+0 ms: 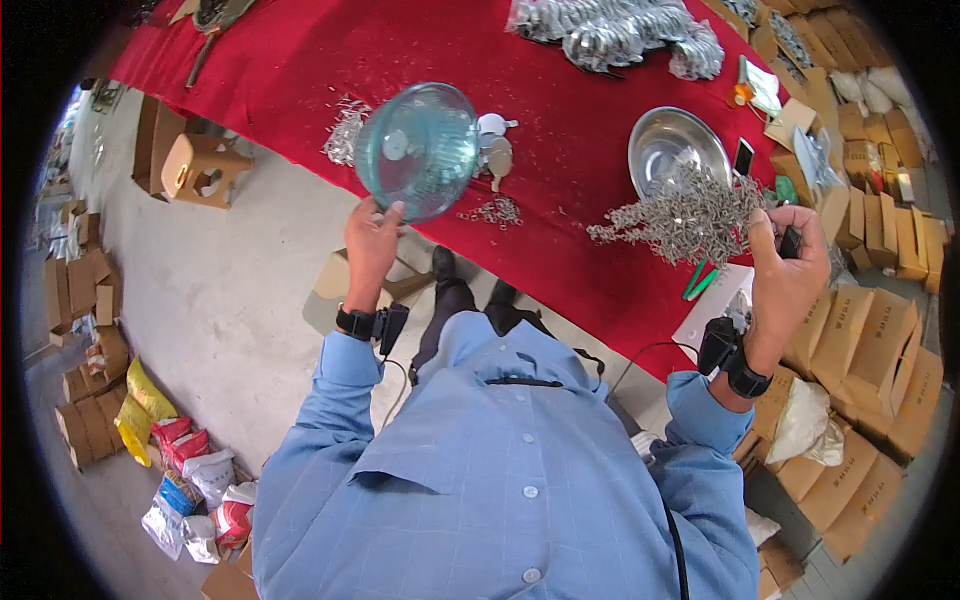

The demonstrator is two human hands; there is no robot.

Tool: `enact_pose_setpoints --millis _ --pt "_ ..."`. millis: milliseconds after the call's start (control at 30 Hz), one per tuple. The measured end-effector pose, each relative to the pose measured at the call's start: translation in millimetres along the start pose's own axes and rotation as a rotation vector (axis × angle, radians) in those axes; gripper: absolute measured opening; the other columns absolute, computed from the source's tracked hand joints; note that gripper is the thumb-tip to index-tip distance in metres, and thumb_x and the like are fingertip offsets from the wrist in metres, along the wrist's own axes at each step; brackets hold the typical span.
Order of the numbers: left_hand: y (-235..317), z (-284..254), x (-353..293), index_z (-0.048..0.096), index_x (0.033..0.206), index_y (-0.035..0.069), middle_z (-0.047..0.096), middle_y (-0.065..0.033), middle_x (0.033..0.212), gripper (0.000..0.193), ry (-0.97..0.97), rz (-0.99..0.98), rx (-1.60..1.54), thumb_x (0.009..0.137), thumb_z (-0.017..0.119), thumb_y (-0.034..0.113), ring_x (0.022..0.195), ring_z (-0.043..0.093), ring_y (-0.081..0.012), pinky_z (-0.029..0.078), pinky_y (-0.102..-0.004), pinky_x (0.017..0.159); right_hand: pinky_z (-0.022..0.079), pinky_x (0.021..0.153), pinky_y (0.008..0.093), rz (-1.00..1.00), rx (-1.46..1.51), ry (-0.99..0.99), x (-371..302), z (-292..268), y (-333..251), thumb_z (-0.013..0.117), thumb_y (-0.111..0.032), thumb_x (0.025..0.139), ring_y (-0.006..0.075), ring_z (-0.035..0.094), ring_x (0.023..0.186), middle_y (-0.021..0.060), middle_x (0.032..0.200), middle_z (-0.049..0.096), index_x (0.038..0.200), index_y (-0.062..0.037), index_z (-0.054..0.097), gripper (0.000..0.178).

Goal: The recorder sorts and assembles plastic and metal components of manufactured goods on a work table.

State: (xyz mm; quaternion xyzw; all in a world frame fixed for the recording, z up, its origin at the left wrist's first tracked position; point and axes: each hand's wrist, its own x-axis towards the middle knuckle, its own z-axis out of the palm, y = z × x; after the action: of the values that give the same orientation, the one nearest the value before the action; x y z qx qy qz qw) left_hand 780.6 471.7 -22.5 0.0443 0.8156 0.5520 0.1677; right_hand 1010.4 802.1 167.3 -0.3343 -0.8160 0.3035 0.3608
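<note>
My left hand (373,240) grips the rim of a clear teal plastic bowl (420,150), which is tilted over the near edge of the red-covered table. My right hand (790,255) has its thumb and fingers closed at the right end of a tangled clump of small silvery metal chain pieces (680,215). Something small and black (790,242) shows between its fingers; I cannot make out what. The clump overlaps the front of a shiny steel bowl (675,145). Small metal links (495,211) lie beside the teal bowl, and more metal pieces (345,132) lie to its left.
Pale round pieces (495,150) lie by the teal bowl. Bagged metal parts (620,35) sit at the back. Green-handled snips (700,282) and a white box (712,315) are near the right edge. A plastic stool (205,170) and cardboard boxes (860,350) stand around the table.
</note>
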Motion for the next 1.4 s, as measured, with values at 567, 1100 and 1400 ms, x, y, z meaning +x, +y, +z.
enact_pose_setpoints --millis 567,1100,1400 --pt "1 152 -58 0.065 0.108 -0.002 0.067 -0.0063 0.096 0.024 -0.654 -0.151 -0.126 0.094 0.062 0.018 0.084 0.066 -0.0125 0.058 -0.0283 0.065 0.029 0.053 0.0179 -0.09 0.007 -0.033 -19 5 -41 0.077 -0.006 0.078 0.0015 0.037 0.06 -0.0075 0.068 0.047 0.085 -0.0077 0.061 0.017" --pt "-13 213 -141 0.065 0.099 -0.005 0.069 -0.0079 0.086 0.021 -0.891 -0.438 -0.487 0.09 0.062 0.013 0.072 0.067 -0.0133 0.06 -0.0289 0.064 0.047 0.065 0.0292 0.609 -0.341 -0.248 -141 -32 178 0.067 -0.024 0.09 0.0134 0.061 0.07 0.0087 0.076 0.067 0.094 0.0044 0.066 0.028" --pt "-48 216 -119 0.067 0.097 -0.002 0.067 -0.0048 0.082 0.022 -0.959 -0.426 -0.13 0.086 0.063 0.017 0.069 0.063 -0.0104 0.053 -0.0263 0.059 0.044 0.063 0.0281 0.934 -0.211 -0.17 -205 6 235 0.072 -0.026 0.085 0.012 0.053 0.071 0.0031 0.078 0.059 0.085 0.0009 0.061 0.029"
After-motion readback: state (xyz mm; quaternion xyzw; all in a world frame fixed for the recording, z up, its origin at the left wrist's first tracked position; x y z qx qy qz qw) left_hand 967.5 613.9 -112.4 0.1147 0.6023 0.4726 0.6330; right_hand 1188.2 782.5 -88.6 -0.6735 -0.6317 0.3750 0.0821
